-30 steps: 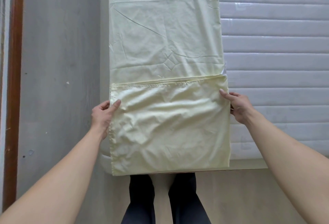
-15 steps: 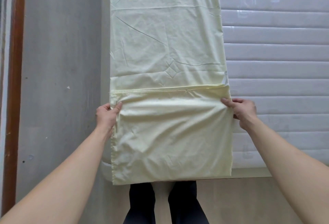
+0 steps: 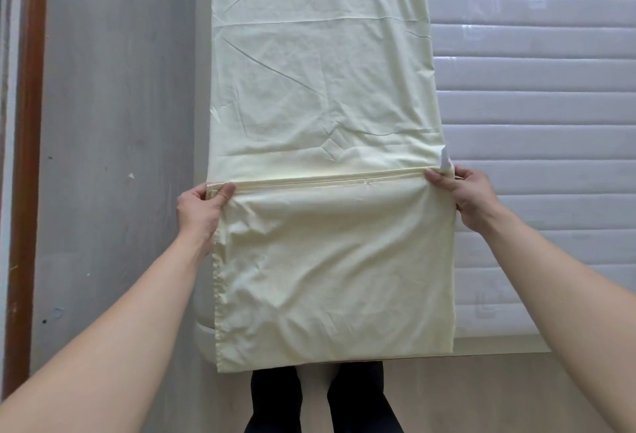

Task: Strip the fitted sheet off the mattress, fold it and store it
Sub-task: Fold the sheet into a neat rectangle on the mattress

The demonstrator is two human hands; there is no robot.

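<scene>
One pale yellow fitted sheet (image 3: pixel 323 95), folded into a long strip, lying along left side of one white quilted mattress (image 3: pixel 537 116), near end doubled back over itself. Two hands: left hand (image 3: pixel 201 214) pinching folded edge at sheet's left corner, right hand (image 3: pixel 468 197) gripping its right corner. No containers visible. Grey floor (image 3: pixel 113 95) left of mattress.

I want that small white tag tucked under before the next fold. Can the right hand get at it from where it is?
Probably yes. The white tag sticks up at the sheet edge right beside the right hand, with nothing between them. But that hand is pinching the folded corner, so it would have to let go or stretch a finger.
</scene>
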